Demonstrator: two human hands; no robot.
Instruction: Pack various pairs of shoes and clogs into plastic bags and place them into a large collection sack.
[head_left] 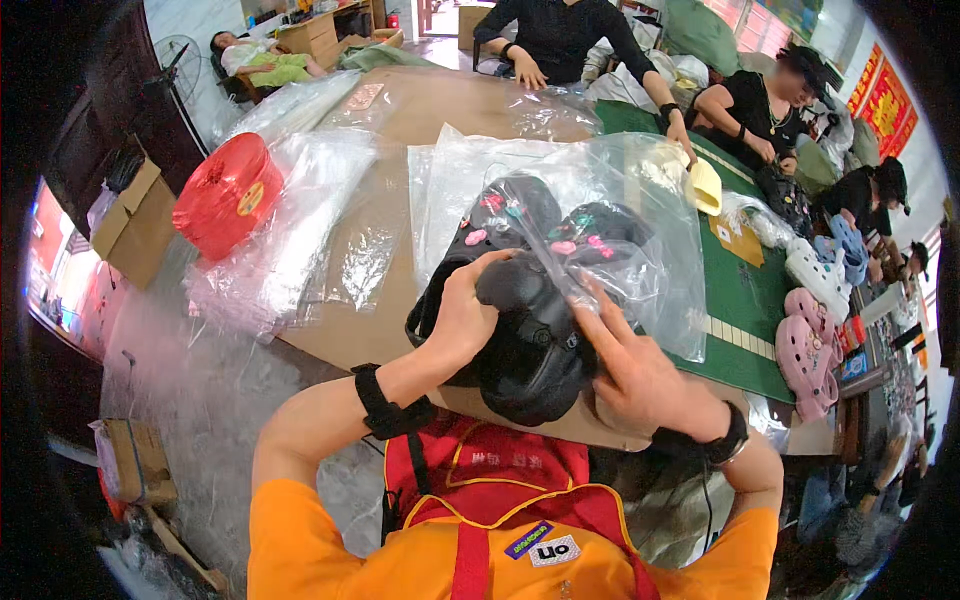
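- Workshop rm, co-workers [575,45] round a brown-topped counter [430,95].
- L side of it: red roll [228,196] beside flat plastic bags [315,165], off to one side, prob. so the middle has working space.
- L hand [462,312]: fingers curled round the side of the black clogs [530,340], apparently to steady them.
- Clogs: at counter's near edge (easy reach, presumably), charm-decorated toes pointing away, under or inside a clear bag [675,290]; can't tell which.
- R hand [640,370]: fingers stretched along bag film, seemingly pressing it to the clogs; can't tell if pinching.
- Far R: pink clogs [808,350] by the green mat's [745,290] edge.
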